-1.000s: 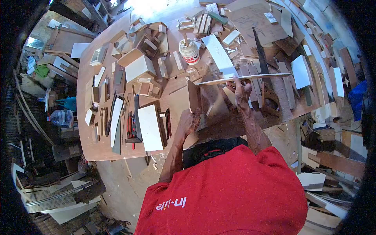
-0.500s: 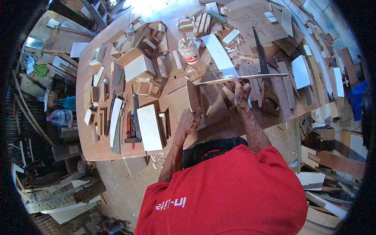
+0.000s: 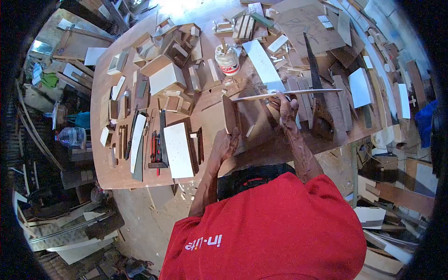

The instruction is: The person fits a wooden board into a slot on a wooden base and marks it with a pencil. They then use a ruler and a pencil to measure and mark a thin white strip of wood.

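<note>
My left hand (image 3: 226, 141) is closed on the near end of a small brown wooden panel (image 3: 229, 114), which stands on its edge. Level with the panel's far end, a long thin board (image 3: 319, 91), seen nearly edge-on, runs off to the right. My right hand (image 3: 288, 111) grips that board near its middle, fingers wrapped around it. The board's left tip overlaps the panel's top in this view. Beneath the board's right half lies a handsaw (image 3: 322, 114) with a dark blade. A flat brown piece (image 3: 212, 119) rests beside my left hand.
A glue jar (image 3: 227, 59) with a stick in it stands beyond my hands. Small wooden box assemblies (image 3: 166, 79) crowd the table's left side. White boards (image 3: 178, 150), pliers-like tools and strips lie near the front edge. Wood scraps (image 3: 305, 100) cover the right side.
My hands and the two wooden pieces keep nearly the same pose. The thin board has shifted very slightly, and the whole view has moved a little.
</note>
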### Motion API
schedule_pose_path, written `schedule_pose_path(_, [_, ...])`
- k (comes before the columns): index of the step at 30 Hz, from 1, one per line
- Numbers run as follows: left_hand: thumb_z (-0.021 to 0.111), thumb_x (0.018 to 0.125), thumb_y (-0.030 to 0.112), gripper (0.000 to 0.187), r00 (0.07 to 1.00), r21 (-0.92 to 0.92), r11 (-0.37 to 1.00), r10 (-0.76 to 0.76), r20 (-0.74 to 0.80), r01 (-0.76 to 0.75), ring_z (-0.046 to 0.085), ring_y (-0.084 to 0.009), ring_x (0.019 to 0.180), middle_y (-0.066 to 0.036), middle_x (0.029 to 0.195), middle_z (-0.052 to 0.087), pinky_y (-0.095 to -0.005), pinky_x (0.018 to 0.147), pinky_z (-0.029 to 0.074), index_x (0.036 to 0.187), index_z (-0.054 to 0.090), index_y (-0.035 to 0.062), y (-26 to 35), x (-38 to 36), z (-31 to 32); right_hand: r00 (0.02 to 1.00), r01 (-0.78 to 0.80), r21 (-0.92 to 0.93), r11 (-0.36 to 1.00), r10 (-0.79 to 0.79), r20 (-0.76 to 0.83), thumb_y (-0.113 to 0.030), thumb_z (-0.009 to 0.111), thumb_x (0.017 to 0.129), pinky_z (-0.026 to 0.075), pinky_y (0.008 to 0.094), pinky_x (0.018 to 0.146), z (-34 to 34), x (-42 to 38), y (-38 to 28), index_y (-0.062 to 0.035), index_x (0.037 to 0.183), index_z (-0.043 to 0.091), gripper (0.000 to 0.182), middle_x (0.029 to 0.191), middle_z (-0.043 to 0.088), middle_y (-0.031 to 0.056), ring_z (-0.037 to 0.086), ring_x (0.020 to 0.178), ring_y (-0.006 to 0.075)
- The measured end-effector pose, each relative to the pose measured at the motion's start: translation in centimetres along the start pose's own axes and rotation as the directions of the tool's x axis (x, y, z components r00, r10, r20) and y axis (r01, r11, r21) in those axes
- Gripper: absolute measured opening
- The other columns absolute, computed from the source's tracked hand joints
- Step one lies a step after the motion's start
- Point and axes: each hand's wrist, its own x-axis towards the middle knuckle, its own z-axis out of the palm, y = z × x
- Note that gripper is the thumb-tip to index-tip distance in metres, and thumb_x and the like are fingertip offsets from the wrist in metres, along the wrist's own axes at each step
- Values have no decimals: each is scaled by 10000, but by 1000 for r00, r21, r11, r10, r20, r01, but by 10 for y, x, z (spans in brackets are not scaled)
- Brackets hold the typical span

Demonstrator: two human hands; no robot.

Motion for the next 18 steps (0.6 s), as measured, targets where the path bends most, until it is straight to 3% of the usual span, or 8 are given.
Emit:
schedule_pose_path(1, [335, 1016, 407, 485, 1000, -1, 1000, -2, -2, 2, 574, -489, 743, -251, 741, 611, -517, 615, 436, 925, 607, 16, -3, 0, 2, 1000, 11, 0, 1000, -11, -1, -142, 688, 837, 596, 298, 552, 2, -1, -1, 99, 914, 602, 267, 850, 674, 178, 694, 674, 220])
schedule_pose_path(3, [415, 1002, 344, 430, 995, -1, 998, 55, -82, -56, 613, -356, 599, -170, 668, 633, -431, 548, 468, 847, 620, -1, -13, 1, 6, 1000, 23, -1, 1000, -23, 0, -139, 689, 837, 596, 301, 547, 3, -2, -2, 95, 908, 592, 263, 852, 674, 181, 694, 673, 221])
schedule_pose_path(4, [415, 1002, 344, 430, 995, -2, 999, 54, -83, -54, 613, -356, 599, -170, 668, 633, -431, 548, 468, 847, 620, -1, -17, 1, 8, 1000, 10, -12, 1000, -10, 14, -138, 689, 839, 596, 304, 546, 4, -2, -3, 91, 906, 585, 260, 851, 673, 179, 693, 671, 221])
schedule_pose_path(6, [417, 1003, 336, 418, 970, 73, 977, 208, -125, -200, 618, -339, 596, -171, 673, 633, -427, 550, 473, 866, 614, -5, -20, 1, 8, 1000, -2, -25, 1000, 3, 29, -138, 689, 840, 596, 306, 545, 5, -2, -3, 86, 904, 578, 258, 849, 672, 178, 692, 670, 222])
schedule_pose_path(7, [417, 1003, 336, 418, 970, 72, 977, 208, -126, -200, 618, -339, 596, -171, 673, 633, -427, 550, 473, 866, 614, -5, -18, 1, 7, 999, 6, -24, 1000, -5, 35, -141, 687, 842, 596, 309, 549, 5, -3, -2, 86, 904, 582, 258, 844, 670, 173, 692, 672, 222])
schedule_pose_path(9, [343, 1005, 447, 517, 995, -20, 996, 89, -44, -90, 587, -459, 689, -234, 687, 596, -500, 597, 443, 902, 599, 9, -15, 0, 5, 999, 15, -23, 1000, -14, 41, -144, 686, 844, 597, 312, 554, 4, -2, -2, 86, 905, 585, 258, 840, 669, 169, 692, 674, 223])
schedule_pose_path(16, [353, 1000, 463, 531, 999, -88, 996, 3, -34, -6, 592, -428, 654, -209, 669, 595, -474, 586, 452, 884, 608, 12, -16, 0, 5, 999, -2, -50, 999, 4, 40, -161, 679, 853, 601, 324, 580, 4, -2, -3, 104, 907, 595, 284, 842, 671, 163, 694, 699, 229])
schedule_pose_path(18, [355, 998, 476, 543, 993, -45, 994, 98, -65, -101, 592, -427, 658, -217, 684, 601, -477, 590, 451, 886, 616, 13, -20, 1, 8, 999, -11, -43, 999, 12, 39, -165, 676, 856, 601, 323, 580, 4, -1, 0, 110, 912, 595, 292, 844, 673, 167, 695, 702, 230])
